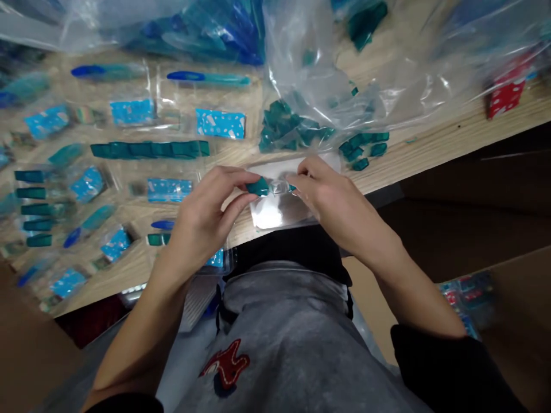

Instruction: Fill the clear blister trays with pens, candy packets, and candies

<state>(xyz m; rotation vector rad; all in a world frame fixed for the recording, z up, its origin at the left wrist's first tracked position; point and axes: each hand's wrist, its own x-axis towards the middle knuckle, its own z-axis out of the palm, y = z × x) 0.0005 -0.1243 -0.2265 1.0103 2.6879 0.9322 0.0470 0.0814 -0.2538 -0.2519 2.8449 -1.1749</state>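
Between the thumb and forefinger of my left hand is a small teal plastic piece. My right hand pinches at the far end of a small clear piece, which sits right beside the teal one; a bit of teal shows at its fingertips. Whether the two pieces are joined I cannot tell. Both hands hover over a shiny whitish sheet at the table's near edge. Several loose teal pieces lie just beyond my right hand, by a larger pile.
Clear trays holding blue-teal pens and blue patterned packets cover the left. A row of teal pieces lies across them. Clear plastic bags spread along the back. A red dotted packet lies far right. Below right stands a cardboard box.
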